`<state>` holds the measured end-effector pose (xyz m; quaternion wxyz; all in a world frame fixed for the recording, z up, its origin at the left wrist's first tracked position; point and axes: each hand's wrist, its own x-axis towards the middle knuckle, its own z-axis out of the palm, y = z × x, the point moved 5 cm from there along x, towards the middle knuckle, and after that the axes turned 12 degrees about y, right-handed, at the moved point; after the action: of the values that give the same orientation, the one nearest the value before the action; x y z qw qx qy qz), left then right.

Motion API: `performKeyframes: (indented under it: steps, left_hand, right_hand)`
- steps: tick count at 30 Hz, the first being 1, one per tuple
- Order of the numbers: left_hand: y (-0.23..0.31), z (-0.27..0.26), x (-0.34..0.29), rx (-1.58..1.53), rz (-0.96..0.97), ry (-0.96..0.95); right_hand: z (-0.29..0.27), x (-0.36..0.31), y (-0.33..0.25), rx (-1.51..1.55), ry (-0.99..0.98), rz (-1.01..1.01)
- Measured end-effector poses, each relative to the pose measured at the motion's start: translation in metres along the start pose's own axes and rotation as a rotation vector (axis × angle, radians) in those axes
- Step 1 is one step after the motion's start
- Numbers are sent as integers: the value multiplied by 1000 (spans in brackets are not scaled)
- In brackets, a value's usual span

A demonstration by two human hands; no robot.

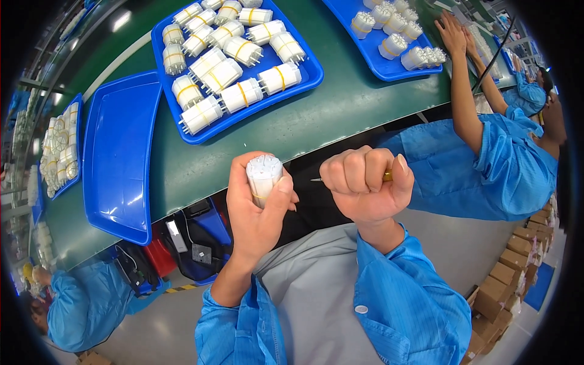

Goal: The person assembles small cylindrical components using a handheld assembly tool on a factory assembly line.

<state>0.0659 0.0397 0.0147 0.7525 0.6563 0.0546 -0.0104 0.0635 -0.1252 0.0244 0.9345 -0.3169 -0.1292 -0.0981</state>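
In front of my body my left hand is wrapped round a bundle of white plastic pieces, held upright with a yellow rubber band about it. My right hand is closed in a fist, a little to the right of the bundle and apart from it. From that fist a thin pointed metal tip sticks out toward the bundle, and a bit of yellow handle shows by the thumb. The rest of this tool is hidden by the fingers. Both hands are near the bench's front edge.
On the green bench a blue tray holds several banded white bundles. Another blue tray is left of it. More bundles fill trays at far left and right. Co-workers in blue sit on both sides.
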Motion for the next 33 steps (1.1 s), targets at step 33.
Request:
performKeyframes:
  steps: [33]
  left_hand:
    - [-3, 1, -5, 157, 9, -40]
  right_hand:
    - [-2, -1, -1, 0, -11, -4]
